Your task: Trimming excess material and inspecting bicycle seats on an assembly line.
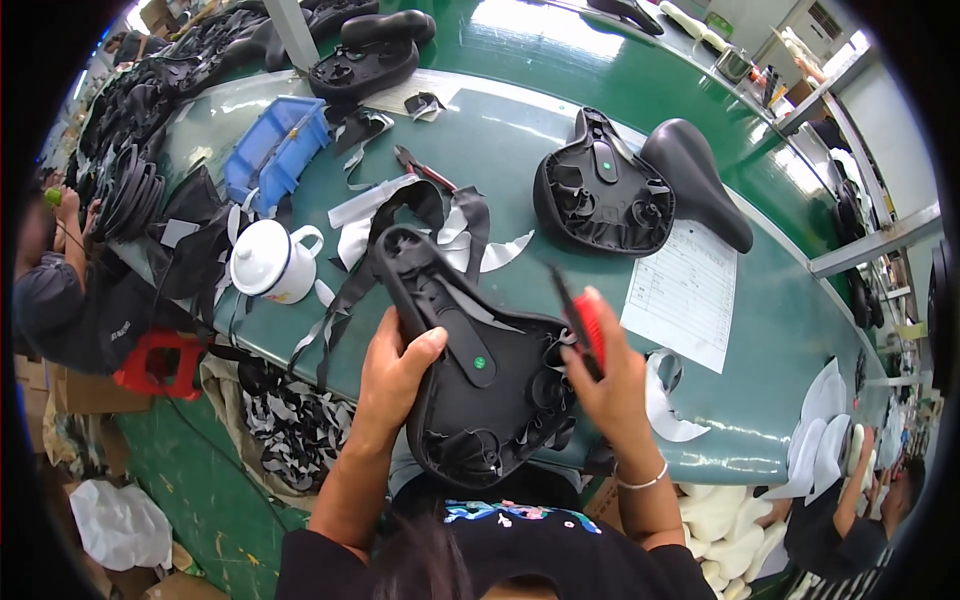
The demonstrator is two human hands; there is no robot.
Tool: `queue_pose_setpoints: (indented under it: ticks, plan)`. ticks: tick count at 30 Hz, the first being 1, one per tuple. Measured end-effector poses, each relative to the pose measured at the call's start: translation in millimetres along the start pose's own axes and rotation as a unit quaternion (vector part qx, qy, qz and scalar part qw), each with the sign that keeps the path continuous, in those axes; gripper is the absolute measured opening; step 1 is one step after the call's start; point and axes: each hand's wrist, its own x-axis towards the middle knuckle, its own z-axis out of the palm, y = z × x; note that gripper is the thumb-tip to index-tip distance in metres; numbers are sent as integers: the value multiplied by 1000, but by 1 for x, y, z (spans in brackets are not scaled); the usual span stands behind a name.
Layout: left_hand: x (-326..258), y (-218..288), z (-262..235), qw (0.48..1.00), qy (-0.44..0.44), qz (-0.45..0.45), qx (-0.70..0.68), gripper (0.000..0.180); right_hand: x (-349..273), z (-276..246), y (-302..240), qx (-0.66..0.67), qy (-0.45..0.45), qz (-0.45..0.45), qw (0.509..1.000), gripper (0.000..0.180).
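Note:
A black bicycle saddle point(462, 398) is held upside down in front of me, its narrow nose pointing away and slightly left. My left hand point(398, 368) grips its left edge, with the thumb over the rim onto the underside. Black cover material is folded in and bunched along the saddle's wide rear and right rim. Over that right rim, my right hand point(618, 385) closes around a red-and-black hand tool point(598, 328) with a slim dark tip pointing up; its exact kind is unclear. White and black trimmed strips point(470, 235) lie just beyond the saddle's nose.
Farther right on the green table sit another upturned saddle point(605, 215), a smooth black saddle point(690, 170) and a paper sheet point(685, 310). To the left are a white lidded mug point(268, 262), a blue bin point(270, 155) and red-handled cutting pliers point(425, 170). Other people work at both sides.

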Motion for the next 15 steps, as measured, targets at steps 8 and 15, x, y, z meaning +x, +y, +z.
queue_pose_setpoints:
  ticks: [8,15]
  plan:
    - [9,18,38,780,-61,399,478,42,-4,-20,-10,156,-2,125,980,56]
    - [48,6,54,814,-270,328,396,23,-28,-54,27,-33,-42,-39,998,51]
